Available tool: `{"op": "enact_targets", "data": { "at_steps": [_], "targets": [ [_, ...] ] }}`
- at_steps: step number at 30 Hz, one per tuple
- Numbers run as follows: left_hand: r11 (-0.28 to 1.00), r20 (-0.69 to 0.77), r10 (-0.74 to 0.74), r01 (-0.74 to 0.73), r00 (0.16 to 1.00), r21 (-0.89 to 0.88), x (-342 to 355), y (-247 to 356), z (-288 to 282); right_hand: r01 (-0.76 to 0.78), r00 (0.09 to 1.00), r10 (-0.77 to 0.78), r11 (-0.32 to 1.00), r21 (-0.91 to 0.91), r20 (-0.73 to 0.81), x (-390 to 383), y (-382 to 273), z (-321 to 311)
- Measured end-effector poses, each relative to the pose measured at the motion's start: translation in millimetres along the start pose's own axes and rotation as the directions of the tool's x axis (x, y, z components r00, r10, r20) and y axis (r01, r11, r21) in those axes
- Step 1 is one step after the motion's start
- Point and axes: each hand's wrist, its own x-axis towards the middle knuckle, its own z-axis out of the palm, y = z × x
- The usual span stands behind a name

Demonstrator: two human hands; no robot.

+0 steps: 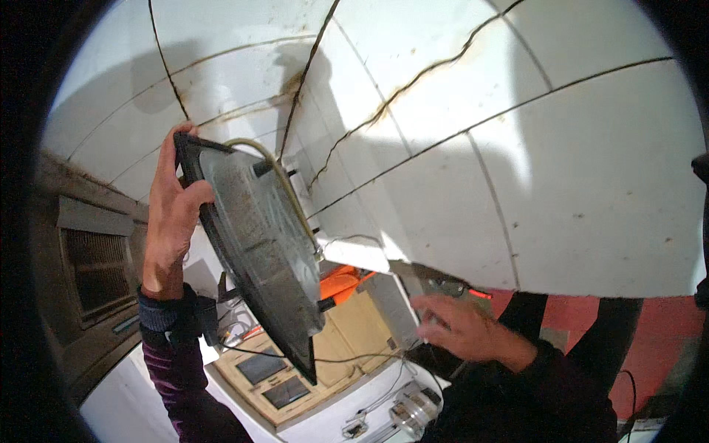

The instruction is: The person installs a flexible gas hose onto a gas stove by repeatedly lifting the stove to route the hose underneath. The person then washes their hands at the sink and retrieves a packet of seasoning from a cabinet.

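Note:
My left hand (173, 203) grips the top edge of a gas stove (258, 236), its thumb over the rim. Tipped on its side, the stove shows a grey metal underside with black feet, framed by a black panel. A yellow-green hose (284, 184) runs along that underside to a fitting. My right hand (476, 332) is apart from the stove, to its lower right, with fingers extended, slightly bent and a little blurred. Nothing shows in its grasp. Behind its fingertips lies a small red-ended object (478, 294), too unclear to name.
White tiled walls (591, 184) with dark cracks and joints rise ahead. A vented panel (96, 258) stands at left. Below are a wooden door-like panel (362, 328), an orange item (340, 284), a glass jar (413, 410) and a loose black cable (347, 359). Red floor (668, 332) shows right.

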Motion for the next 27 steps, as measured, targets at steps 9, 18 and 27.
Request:
{"op": "enact_targets", "data": {
  "at_steps": [9, 18, 27],
  "targets": [
    [0.999, -0.005, 0.004, -0.005, 1.0, -0.052, -16.3, -10.4, -6.0, -0.038, 0.999, 0.034, 0.922, 0.385, 0.018, 120.4, -14.5, 4.4],
    [0.995, 0.047, 0.045, -0.049, 0.998, 0.092, -45.3, -5.0, 8.5, 0.006, 1.0, 0.007, 0.892, 0.451, -0.026, 198.9, -86.4, -23.8],
    [0.988, 0.101, 0.04, -0.054, 0.994, 0.144, -39.8, 3.8, 11.7, -0.002, 0.998, -0.036, 0.827, 0.563, 0.057, 178.5, -101.1, 0.9]
  ]
}}
